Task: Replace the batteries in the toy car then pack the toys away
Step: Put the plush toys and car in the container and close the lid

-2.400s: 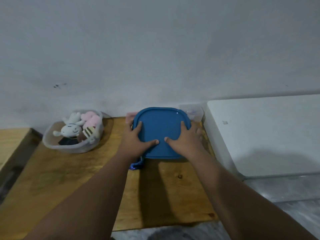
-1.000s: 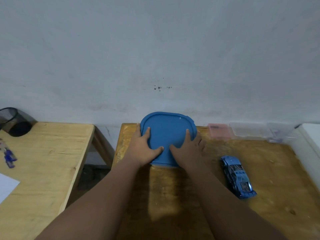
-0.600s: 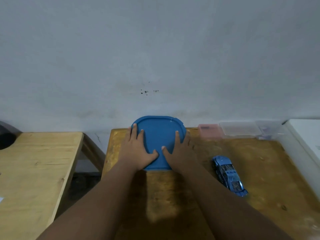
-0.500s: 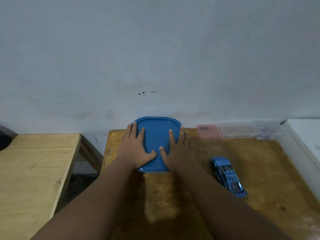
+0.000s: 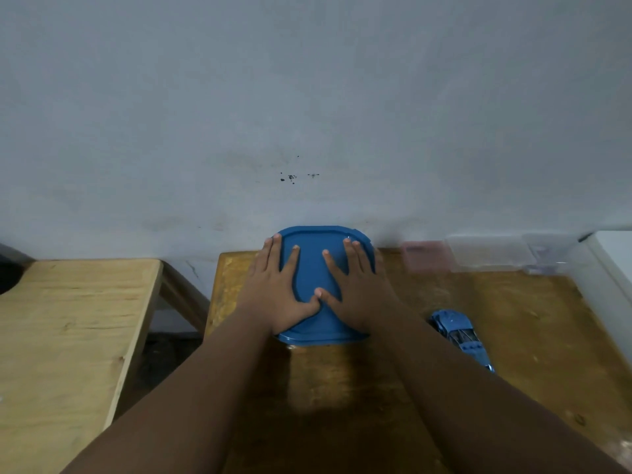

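Wood fills the lower part of the view: a dark, worn table (image 5: 342,398) in the middle and a paler wooden table (image 5: 68,336) to its left, with a gap of shadowed floor between them. Two bare forearms reach forward over the dark table from the near edge. On the right side of that table lies a blue toy car (image 5: 460,336), on its wheels, nose pointing toward the near right, partly covered by the right forearm. Farther on, near the table's back left corner, sits a blue lid (image 5: 311,271) with rounded corners; what it covers is hidden. The left hand (image 5: 278,295) lies flat on the lid's left part, fingers spread and straight, gripping nothing. The right hand (image 5: 355,292) lies flat on the lid's right part in the same way, palm down, fingers splayed. The two thumbs touch at the lid's middle. Behind the lid, along the back edge to the right, stand small plastic boxes (image 5: 489,251), one pinkish and the others clear, blurred. A white surface (image 5: 612,254) shows at the far right. Beyond everything rises a plain grey wall (image 5: 307,97) with a few dark specks.
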